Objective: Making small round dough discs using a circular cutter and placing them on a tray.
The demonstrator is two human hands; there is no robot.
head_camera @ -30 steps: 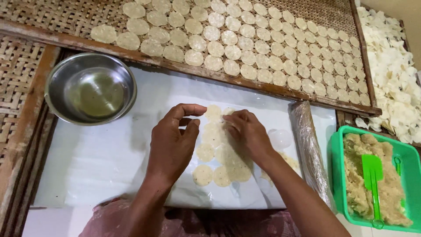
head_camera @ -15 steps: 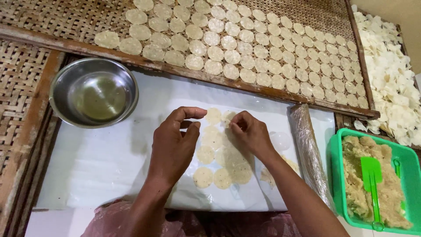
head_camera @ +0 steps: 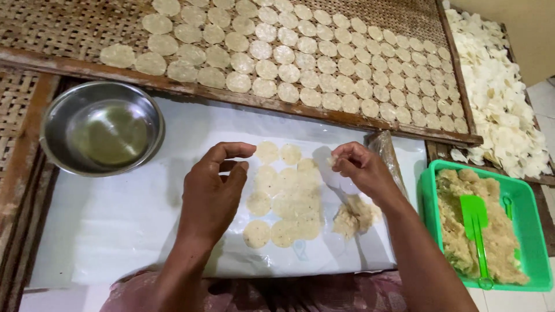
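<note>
Since the earlier pictures the two hands have drawn apart, the right one lifting off the flattened discs with a bit of dough. At far left a steel bowl [head_camera: 103,127] holding a little liquid sits on the white plastic sheet [head_camera: 115,231]. The left hand [head_camera: 213,193] hovers beside it, fingers curled loosely and spread, holding nothing, its fingertips just at the left edge of the cluster of flattened discs [head_camera: 286,193]. That cluster runs lengthwise away from the person, lying between the two hands. The right hand [head_camera: 361,167] pinches a small pellet of dough [head_camera: 333,160] between thumb and fingers, above the cluster's upper right corner; a loose dough lump [head_camera: 354,216] lies just below it. At far right a green tub [head_camera: 532,231] holds more dough and a green spatula [head_camera: 475,222].
</note>
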